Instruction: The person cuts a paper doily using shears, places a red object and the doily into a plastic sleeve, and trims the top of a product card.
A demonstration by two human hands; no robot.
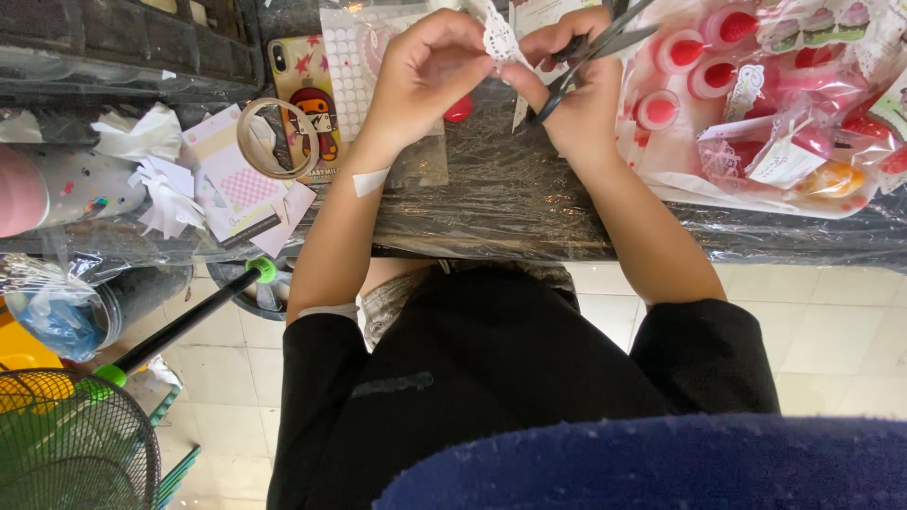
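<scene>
Overhead: two hands, one scissors [590,52], one paper strip [498,36].

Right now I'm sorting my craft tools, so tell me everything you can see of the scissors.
The scissors have dark handles and greyish metal blades. The right hand holds them, fingers through the loops, above the plastic-covered table. The blades look slightly parted and point up and to the right, towards the packets of red-capped bottles. Their tips run off the top edge of the picture. Beside them, the left hand pinches a white lacy paper strip, which the right fingers also touch.
</scene>
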